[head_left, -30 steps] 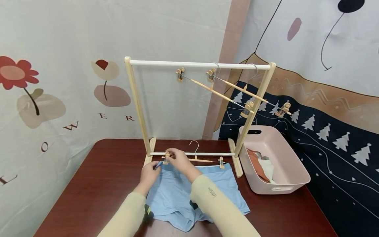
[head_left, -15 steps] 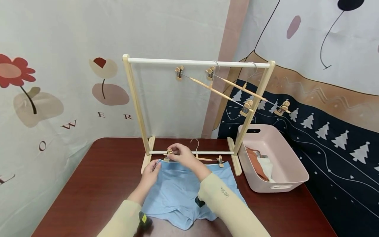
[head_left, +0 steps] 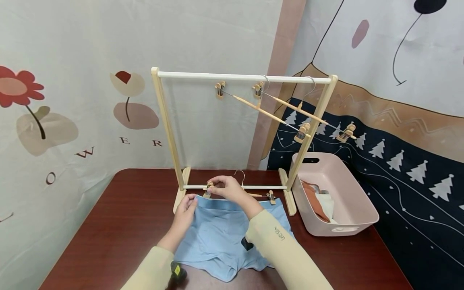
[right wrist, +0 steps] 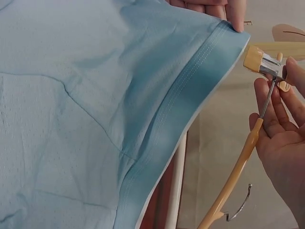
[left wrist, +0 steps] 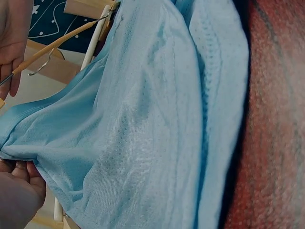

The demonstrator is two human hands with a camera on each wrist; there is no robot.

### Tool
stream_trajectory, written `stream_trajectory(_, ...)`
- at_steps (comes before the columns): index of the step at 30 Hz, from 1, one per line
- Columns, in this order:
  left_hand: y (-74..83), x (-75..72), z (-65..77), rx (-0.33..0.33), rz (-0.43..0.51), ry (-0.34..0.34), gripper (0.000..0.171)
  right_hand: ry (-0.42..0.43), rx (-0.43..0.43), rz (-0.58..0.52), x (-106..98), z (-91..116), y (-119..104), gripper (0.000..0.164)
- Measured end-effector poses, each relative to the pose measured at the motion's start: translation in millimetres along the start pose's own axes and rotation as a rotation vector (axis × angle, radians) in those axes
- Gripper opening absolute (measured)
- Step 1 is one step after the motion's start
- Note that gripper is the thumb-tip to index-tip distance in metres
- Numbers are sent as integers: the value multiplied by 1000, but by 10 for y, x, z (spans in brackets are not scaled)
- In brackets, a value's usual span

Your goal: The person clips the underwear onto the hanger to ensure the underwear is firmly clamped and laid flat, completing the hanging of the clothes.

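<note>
Light blue shorts [head_left: 224,233] lie toward me, waistband at the far side. My left hand [head_left: 184,211] pinches the left corner of the waistband [right wrist: 205,71] and lifts it. With thumb and fingers, my right hand [head_left: 232,191] grips the left clip [right wrist: 259,61] of a wooden clip hanger [right wrist: 238,167]. This clip stands apart from the fabric, just past the corner. The hanger's right clip [head_left: 271,197] sits at the waistband's right part. In the left wrist view, the raised cloth [left wrist: 133,119] fills the middle.
A small wooden clothes rack [head_left: 246,76] stands behind the shorts, two clip hangers [head_left: 270,115] hanging at its right. To the right is a pink basket [head_left: 357,193] holding orange and white cloth [head_left: 322,203]. All stand on a dark red table [head_left: 108,225].
The left clip in my right hand has shifted slightly up and right, away from the waistband corner. My left hand has straightened that corner and still holds it.
</note>
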State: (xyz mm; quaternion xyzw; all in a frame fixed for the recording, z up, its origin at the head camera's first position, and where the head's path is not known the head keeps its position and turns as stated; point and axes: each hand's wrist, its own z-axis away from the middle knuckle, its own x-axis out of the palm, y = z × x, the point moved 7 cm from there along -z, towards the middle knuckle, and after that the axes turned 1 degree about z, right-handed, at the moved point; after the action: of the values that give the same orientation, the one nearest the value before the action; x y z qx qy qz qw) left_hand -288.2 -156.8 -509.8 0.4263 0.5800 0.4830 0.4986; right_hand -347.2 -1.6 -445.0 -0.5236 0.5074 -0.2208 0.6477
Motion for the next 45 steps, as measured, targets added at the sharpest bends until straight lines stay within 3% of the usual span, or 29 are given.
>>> stream_trajectory(9,10,-14,8,37,29,46,22,15,-83,-62,0,-10,-5,21)
stream_trajectory(19,35,-1,26,36,0,69,23,45,-190,-54,16,-47,12,14)
stream_trajectory(27,43,4,20,25,-22,83,23,40,-164,-6,28,-73,5,12)
stream_trajectory(38,73,-32,11,64,112,173,20,33,-151,13,57,-90,15,11)
stream_trajectory(45,164,-54,28,109,139,201,18,35,-130,50,74,-105,37,12)
